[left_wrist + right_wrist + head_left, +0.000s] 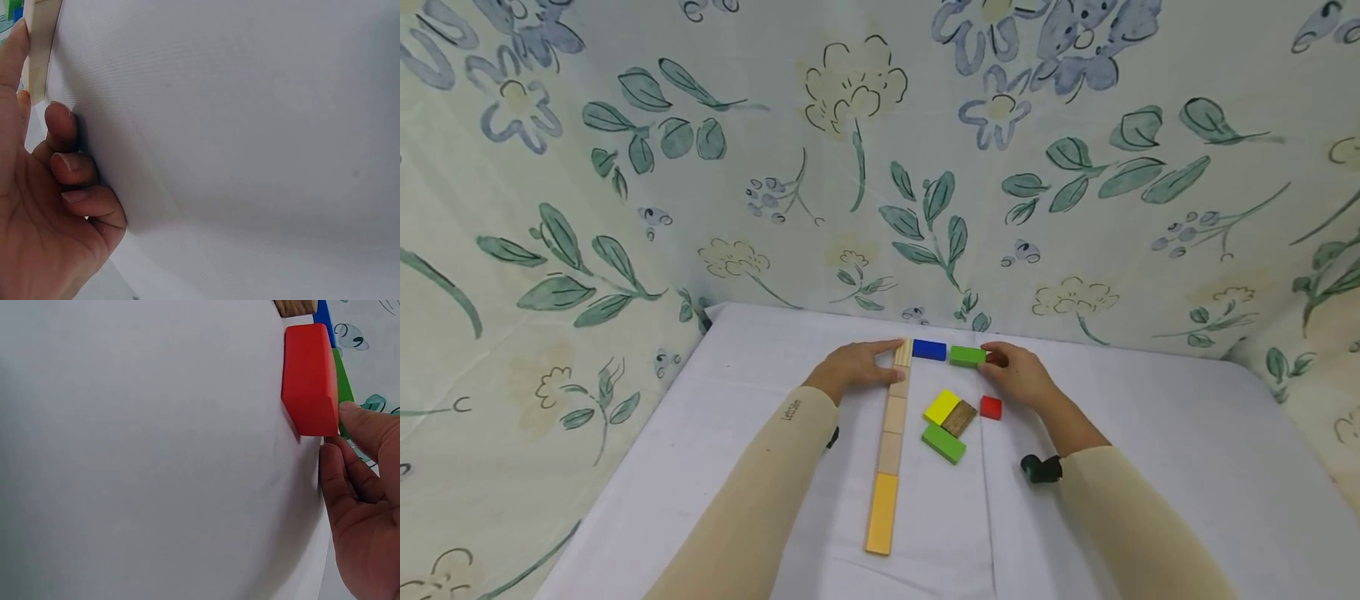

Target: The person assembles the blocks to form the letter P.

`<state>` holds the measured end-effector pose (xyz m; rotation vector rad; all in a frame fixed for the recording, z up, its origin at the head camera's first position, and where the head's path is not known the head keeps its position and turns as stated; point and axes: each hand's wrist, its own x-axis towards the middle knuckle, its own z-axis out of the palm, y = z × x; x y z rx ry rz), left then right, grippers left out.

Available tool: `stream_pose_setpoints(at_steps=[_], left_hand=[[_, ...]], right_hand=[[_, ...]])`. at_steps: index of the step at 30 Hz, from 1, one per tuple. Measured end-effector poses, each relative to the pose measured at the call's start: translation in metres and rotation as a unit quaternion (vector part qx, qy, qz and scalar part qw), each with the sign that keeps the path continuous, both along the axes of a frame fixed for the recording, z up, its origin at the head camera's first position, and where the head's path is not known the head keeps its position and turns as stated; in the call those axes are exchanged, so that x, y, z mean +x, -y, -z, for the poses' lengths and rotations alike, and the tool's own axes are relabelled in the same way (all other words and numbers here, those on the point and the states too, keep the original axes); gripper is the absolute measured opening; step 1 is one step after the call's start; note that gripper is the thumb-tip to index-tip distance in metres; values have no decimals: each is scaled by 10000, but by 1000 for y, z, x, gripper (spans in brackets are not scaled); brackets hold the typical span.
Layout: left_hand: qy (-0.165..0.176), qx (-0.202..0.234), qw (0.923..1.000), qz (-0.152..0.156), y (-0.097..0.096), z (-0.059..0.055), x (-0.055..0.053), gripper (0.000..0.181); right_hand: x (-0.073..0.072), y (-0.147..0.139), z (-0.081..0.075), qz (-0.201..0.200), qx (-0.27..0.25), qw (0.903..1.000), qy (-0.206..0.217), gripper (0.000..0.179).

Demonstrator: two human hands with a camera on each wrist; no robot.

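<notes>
Left hand point(853, 367), fingers unclenched, touches a laid row of wooden blocks point(894, 414). Right hand point(1018, 377) pinches a green block point(967, 356) near a blue block point(929, 350); four loose blocks point(959, 418) seem left.

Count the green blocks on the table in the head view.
2. One green block is between the fingertips of the right hand, beyond the blue block; the other green block lies lower, beside the brown block. A hand could hide more.

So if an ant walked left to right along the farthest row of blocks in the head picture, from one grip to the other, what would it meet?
Left grip → striped wooden block → blue block → green block → right grip.
</notes>
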<state>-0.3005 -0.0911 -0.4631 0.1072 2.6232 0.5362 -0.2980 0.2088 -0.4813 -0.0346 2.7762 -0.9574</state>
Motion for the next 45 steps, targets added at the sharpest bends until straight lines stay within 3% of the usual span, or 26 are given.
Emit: stream_pose_setpoints(at_steps=[12, 45], left_hand=[[54, -82, 9999, -73, -1, 3, -2, 76], [91, -25, 9999, -65, -1, 0, -1, 77]], right_hand=[[-15, -3, 10, 136, -109, 9995, 273, 48], [-18, 1, 7, 177, -153, 9985, 502, 47]])
